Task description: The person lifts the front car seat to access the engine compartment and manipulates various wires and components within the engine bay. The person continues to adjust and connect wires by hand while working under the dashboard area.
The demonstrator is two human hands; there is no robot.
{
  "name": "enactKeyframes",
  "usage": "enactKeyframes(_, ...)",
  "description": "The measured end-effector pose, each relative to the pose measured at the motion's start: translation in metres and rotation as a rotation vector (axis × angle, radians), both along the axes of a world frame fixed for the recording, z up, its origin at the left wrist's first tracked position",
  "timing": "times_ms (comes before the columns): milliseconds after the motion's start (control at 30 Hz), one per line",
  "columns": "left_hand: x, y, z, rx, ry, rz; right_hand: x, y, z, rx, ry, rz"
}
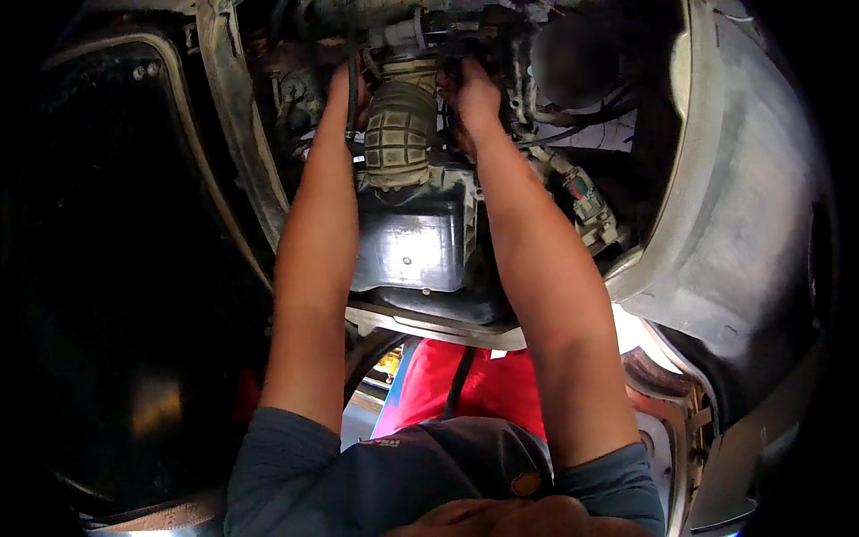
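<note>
Head view: at the upper centre of the frame, a thick, curved, dusty duct, which looks like rubber (398, 134), with raised ribs crossing like a grid, lies between the two hands. The left hand (340, 87) is at its left, partly behind a thin, dark hose (352, 54); the right hand (479, 94) is at its right, near the upper end. The hands are apart from each other; their fingers are in shadow, so I cannot tell whether they grip something. Below the duct, at the centre, is a smooth, shiny black box (409, 246). A curved, scuffed grey panel (752, 179) fills the right side.
</note>
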State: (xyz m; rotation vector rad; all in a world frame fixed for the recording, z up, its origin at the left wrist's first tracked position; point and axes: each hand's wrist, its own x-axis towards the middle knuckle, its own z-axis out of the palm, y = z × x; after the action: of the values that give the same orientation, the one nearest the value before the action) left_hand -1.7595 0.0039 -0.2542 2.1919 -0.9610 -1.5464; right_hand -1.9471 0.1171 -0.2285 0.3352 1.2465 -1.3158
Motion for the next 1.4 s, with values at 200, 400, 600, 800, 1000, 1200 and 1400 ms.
enactKeyframes(200,-0.006,0.003,0.009,-0.040,-0.109,-0.112,0.010,0.026,-0.002,-0.015,0.903,0.320)
enactKeyframes(400,0.036,-0.004,-0.029,-0.230,-0.308,-0.423,-0.003,0.042,0.018,0.166,0.768,0.434)
enactKeyframes(600,0.000,0.004,0.009,-0.230,-0.319,-0.388,-0.003,0.045,-0.008,0.140,0.545,0.262)
enactKeyframes(800,0.022,-0.004,-0.021,-0.279,-0.261,-0.378,-0.006,0.043,0.003,0.083,0.214,0.131)
enactKeyframes(1000,0.010,-0.008,-0.013,-0.179,-0.121,-0.112,-0.006,0.043,-0.002,0.108,0.248,0.199)
enactKeyframes(1200,0.012,-0.012,-0.013,-0.218,0.019,-0.044,-0.003,0.043,-0.003,0.099,0.250,0.161)
enactKeyframes(1400,0.019,-0.007,-0.021,-0.285,0.002,-0.132,-0.006,0.042,0.001,0.095,0.228,0.163)
